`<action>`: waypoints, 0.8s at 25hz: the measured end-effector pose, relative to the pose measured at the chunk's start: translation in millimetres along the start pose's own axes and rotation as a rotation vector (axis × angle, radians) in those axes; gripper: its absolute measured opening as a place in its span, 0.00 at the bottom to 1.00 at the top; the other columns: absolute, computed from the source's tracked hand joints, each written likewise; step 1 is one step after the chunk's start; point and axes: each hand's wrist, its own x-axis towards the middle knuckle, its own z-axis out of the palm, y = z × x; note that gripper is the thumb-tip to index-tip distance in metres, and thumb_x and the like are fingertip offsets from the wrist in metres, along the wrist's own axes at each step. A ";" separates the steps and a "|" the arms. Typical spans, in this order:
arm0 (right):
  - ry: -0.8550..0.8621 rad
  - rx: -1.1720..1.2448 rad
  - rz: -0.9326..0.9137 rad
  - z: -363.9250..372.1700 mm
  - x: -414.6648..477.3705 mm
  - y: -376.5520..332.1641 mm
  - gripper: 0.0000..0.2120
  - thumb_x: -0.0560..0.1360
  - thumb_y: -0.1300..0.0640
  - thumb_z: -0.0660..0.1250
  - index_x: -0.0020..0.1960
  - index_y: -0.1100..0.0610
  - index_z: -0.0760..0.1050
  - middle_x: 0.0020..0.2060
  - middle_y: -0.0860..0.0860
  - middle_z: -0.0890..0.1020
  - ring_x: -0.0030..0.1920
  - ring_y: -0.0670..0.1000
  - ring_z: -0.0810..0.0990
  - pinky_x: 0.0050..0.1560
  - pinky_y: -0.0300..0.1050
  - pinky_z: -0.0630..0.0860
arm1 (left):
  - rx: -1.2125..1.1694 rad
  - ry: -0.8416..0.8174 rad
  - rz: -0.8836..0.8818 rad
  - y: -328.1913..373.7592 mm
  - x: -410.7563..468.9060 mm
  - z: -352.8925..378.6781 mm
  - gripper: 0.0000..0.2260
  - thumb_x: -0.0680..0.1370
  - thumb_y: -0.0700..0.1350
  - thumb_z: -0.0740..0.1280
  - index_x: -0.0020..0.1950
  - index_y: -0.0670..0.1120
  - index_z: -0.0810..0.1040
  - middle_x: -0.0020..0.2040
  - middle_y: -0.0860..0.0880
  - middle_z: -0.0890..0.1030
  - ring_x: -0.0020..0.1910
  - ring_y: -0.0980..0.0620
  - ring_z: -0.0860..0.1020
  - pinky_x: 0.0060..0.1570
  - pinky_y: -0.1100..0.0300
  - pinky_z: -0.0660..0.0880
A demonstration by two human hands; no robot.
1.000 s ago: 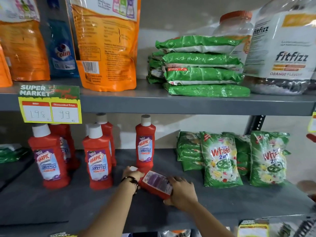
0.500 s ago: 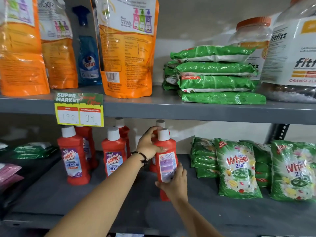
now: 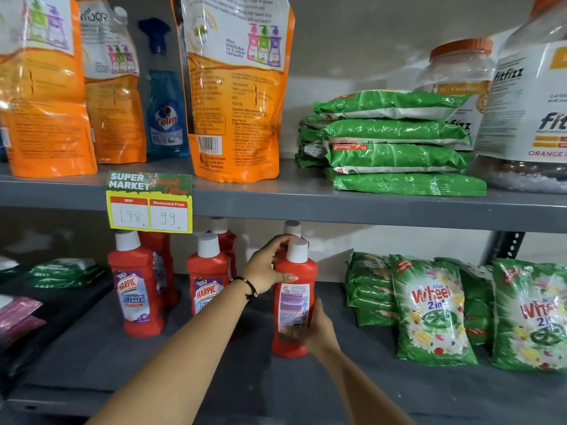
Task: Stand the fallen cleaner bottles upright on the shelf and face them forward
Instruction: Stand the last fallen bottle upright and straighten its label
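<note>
A red Harpic cleaner bottle (image 3: 294, 302) with a white cap stands upright on the grey lower shelf (image 3: 214, 378), its back label turned toward me. My left hand (image 3: 270, 266) grips its shoulder just below the cap. My right hand (image 3: 316, 328) holds its lower body from the right. Another red bottle (image 3: 291, 230) stands right behind it, mostly hidden. To the left, two red Harpic bottles (image 3: 136, 289) (image 3: 208, 280) stand upright with front labels facing me, and more red bottles stand behind them.
Green Wheel detergent packs (image 3: 429, 308) stand close on the right of the held bottle. A price tag (image 3: 149, 202) hangs from the upper shelf edge, just above the bottle caps. Orange refill pouches (image 3: 236, 93), a blue spray bottle (image 3: 165, 111) and green packs fill the upper shelf.
The bottle lay on its side on the shelf under both hands a second ago; it has been lifted upright and now stands on the shelf, still held by both hands.
</note>
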 end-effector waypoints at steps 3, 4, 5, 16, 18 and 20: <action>-0.022 0.010 -0.011 -0.5 -3.9 -5.8 0.28 0.61 0.55 0.79 0.53 0.49 0.66 0.54 0.50 0.79 0.54 0.53 0.79 0.50 0.44 0.75 | -0.049 0.024 -0.019 -4.3 -9.6 1.3 0.35 0.64 0.39 0.76 0.64 0.59 0.63 0.57 0.50 0.74 0.57 0.49 0.75 0.57 0.54 0.75; 0.024 0.054 -0.029 -3.2 -5.4 -9.7 0.27 0.61 0.57 0.78 0.53 0.48 0.67 0.54 0.51 0.79 0.55 0.54 0.79 0.51 0.47 0.76 | -0.076 0.033 -0.042 -7.0 -15.0 1.7 0.34 0.64 0.43 0.76 0.64 0.58 0.63 0.56 0.51 0.75 0.55 0.51 0.76 0.54 0.58 0.76; 0.109 0.121 -0.053 -7.0 -6.4 -14.3 0.26 0.62 0.57 0.78 0.55 0.49 0.69 0.55 0.52 0.79 0.55 0.54 0.79 0.53 0.50 0.77 | -0.126 0.064 -0.070 -11.3 -21.3 1.7 0.30 0.65 0.47 0.74 0.62 0.56 0.64 0.55 0.54 0.75 0.53 0.55 0.76 0.49 0.64 0.77; 0.374 0.166 -0.197 24.9 -24.7 -66.4 0.36 0.65 0.53 0.76 0.68 0.57 0.64 0.62 0.53 0.68 0.63 0.53 0.69 0.60 0.42 0.68 | -0.161 0.230 -0.523 -56.1 -38.7 35.2 0.13 0.78 0.47 0.60 0.43 0.41 0.80 0.46 0.45 0.80 0.44 0.52 0.77 0.51 0.57 0.75; 0.372 0.149 -0.178 23.2 -15.8 -66.0 0.38 0.64 0.51 0.77 0.68 0.57 0.64 0.61 0.54 0.69 0.63 0.54 0.69 0.63 0.48 0.70 | -0.196 0.279 -0.434 -58.2 -39.8 36.8 0.16 0.77 0.38 0.61 0.32 0.40 0.82 0.34 0.50 0.81 0.31 0.62 0.77 0.38 0.70 0.74; 0.392 0.127 -0.158 21.8 -8.2 -69.5 0.36 0.63 0.51 0.77 0.65 0.56 0.65 0.58 0.53 0.72 0.60 0.54 0.72 0.61 0.51 0.73 | -0.395 0.238 -0.400 -65.9 -41.2 37.5 0.19 0.75 0.31 0.59 0.29 0.43 0.83 0.30 0.52 0.83 0.32 0.60 0.80 0.41 0.65 0.75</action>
